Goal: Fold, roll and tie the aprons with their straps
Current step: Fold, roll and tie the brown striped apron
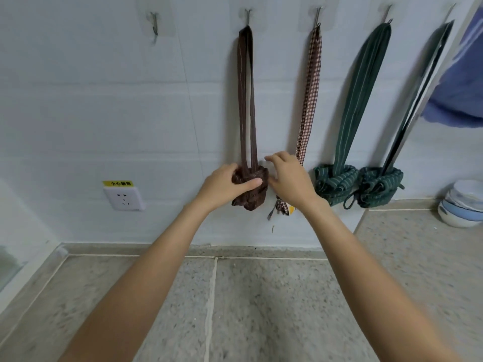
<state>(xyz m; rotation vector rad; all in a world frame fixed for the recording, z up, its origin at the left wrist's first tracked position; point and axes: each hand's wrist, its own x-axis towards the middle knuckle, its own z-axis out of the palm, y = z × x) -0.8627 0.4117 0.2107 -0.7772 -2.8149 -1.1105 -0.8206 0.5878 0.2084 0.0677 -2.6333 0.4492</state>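
A rolled brown striped apron (252, 189) hangs by its long strap (245, 100) from a wall hook (247, 15). My left hand (224, 186) grips the brown bundle from the left, thumb across its front. My right hand (287, 178) is just right of the bundle, fingers loosely bent, covering most of a red checked apron bundle (282, 206) that hangs by its checked strap (311, 95). Whether the right hand holds anything I cannot tell. Two rolled green striped aprons (334, 184) (379, 188) hang further right.
A stone counter (261, 296) runs below the tiled wall. An empty hook (154, 22) is at the upper left. A wall socket (124, 197) sits left of my arms. Stacked bowls (462, 205) stand at the right edge, blue cloth (460, 87) above them.
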